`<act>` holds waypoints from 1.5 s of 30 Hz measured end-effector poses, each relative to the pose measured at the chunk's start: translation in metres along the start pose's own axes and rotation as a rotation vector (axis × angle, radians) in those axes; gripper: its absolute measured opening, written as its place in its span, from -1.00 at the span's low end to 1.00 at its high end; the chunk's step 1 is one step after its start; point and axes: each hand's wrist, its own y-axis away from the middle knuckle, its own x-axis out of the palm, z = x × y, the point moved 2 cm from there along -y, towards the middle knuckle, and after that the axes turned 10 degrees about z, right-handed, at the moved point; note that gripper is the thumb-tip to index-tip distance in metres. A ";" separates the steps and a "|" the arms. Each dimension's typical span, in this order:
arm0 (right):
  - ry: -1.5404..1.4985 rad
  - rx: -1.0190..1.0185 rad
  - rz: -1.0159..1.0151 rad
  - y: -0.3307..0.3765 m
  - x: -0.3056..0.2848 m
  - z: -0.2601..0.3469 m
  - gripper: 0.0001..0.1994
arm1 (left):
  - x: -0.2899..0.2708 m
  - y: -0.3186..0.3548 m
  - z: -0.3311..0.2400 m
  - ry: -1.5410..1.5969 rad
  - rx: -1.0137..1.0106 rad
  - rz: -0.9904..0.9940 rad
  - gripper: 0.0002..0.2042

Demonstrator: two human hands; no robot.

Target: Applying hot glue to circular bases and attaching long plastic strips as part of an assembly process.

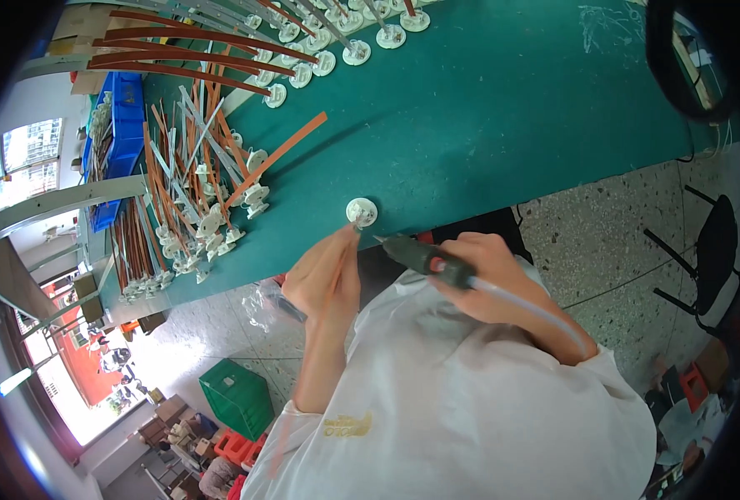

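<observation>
My left hand (324, 271) is closed with its fingertips at a small round white base (361, 211), which sits near the table's front edge. A thin reddish-brown strip (327, 321), faint and blurred, runs from those fingers back over my left forearm. My right hand (488, 271) grips a dark glue gun (416, 254), its nozzle pointing left at the base but apart from it. A pale glue stick (524, 307) trails from the gun's back over my right forearm.
The green table (470, 125) carries a heap of brown and grey strips with white bases (212, 221) at left, and rows of standing ones (356, 52) at the far side. A blue bin (127, 117) stands far left. A black chair (712, 254) is at right, a green crate (237, 400) below left.
</observation>
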 end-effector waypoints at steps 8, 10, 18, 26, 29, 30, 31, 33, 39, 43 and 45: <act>-0.675 0.153 -0.164 0.016 -0.060 -0.021 -0.86 | -0.017 -0.012 -0.011 0.053 0.354 0.024 -0.79; -0.660 0.202 -0.117 0.011 -0.080 -0.027 -0.83 | -0.017 -0.016 -0.009 0.059 0.374 0.039 -0.78; -0.969 -0.072 -0.498 0.015 -0.130 -0.073 -0.77 | -0.056 -0.016 0.018 -0.096 0.158 -0.128 -0.85; -0.971 -0.295 -0.748 0.015 -0.170 -0.118 -0.83 | -0.244 0.004 0.088 -0.041 -0.278 -1.143 -0.84; -1.007 -0.286 -0.796 0.010 -0.173 -0.115 -0.85 | -0.229 -0.021 0.073 0.101 -0.207 -1.062 -0.86; -1.034 -0.272 -0.820 0.010 -0.175 -0.112 -0.85 | -0.212 -0.033 0.067 0.175 -0.172 -0.988 -0.88; -1.019 -0.282 -0.830 0.012 -0.178 -0.110 -0.85 | -0.186 -0.048 0.061 0.272 -0.110 -0.843 -0.89; -1.109 -0.268 -0.813 0.009 -0.175 -0.115 -0.87 | -0.130 -0.077 0.031 0.405 -0.051 -0.545 -0.90; -1.147 -0.258 -0.786 0.011 -0.175 -0.117 -0.88 | 0.017 -0.184 -0.082 0.481 0.167 0.101 -0.88; -1.209 -0.323 -0.746 0.008 -0.174 -0.114 -0.89 | 0.095 -0.237 -0.083 0.375 0.178 0.043 -0.93; -1.262 -0.350 -0.719 0.010 -0.174 -0.120 -0.89 | 0.121 -0.250 -0.074 0.213 0.151 0.051 -0.92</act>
